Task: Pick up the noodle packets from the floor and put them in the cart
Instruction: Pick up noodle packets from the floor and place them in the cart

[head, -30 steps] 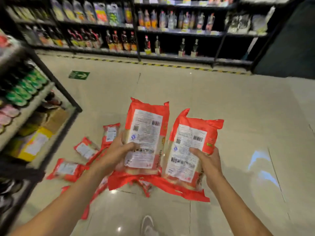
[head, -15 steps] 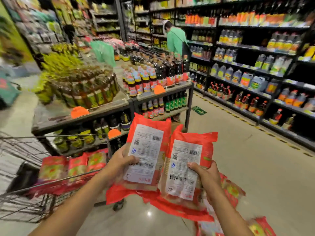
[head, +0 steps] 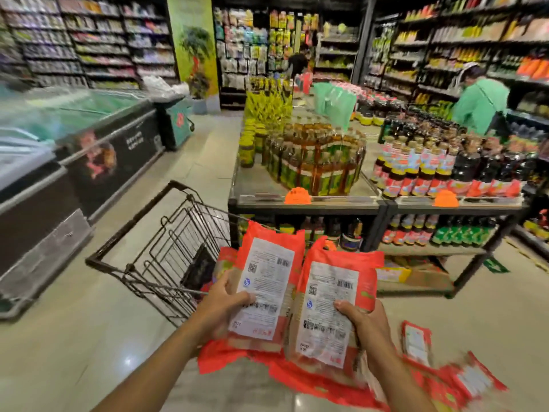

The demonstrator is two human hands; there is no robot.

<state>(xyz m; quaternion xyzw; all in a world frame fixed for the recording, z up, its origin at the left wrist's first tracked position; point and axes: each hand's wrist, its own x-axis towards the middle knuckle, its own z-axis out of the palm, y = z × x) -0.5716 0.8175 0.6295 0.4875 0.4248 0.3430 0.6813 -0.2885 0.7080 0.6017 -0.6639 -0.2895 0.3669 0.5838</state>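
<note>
My left hand [head: 221, 307] grips a red noodle packet [head: 269, 281] with a white label, thumb on its face. Beside it, my right hand [head: 367, 325] grips a second red noodle packet [head: 332, 310] the same way. Both packets are held upright at chest height, just right of the black wire cart [head: 166, 248], which stands ahead to my left. Red packets [head: 227, 264] show inside the cart behind the left packet. More noodle packets [head: 416, 343] lie on the floor at the lower right, partly blurred.
A display table [head: 380, 203] with bottles and jars stands right behind the cart. Chest freezers [head: 98, 150] line the left side. A person in a green shirt [head: 478, 105] stands at the far right shelves. Open tiled floor [head: 74, 337] lies to the left.
The view has swung left from the floor pile toward the cart. Both hands keep their packets and have carried them up close to the cart's right side.
</note>
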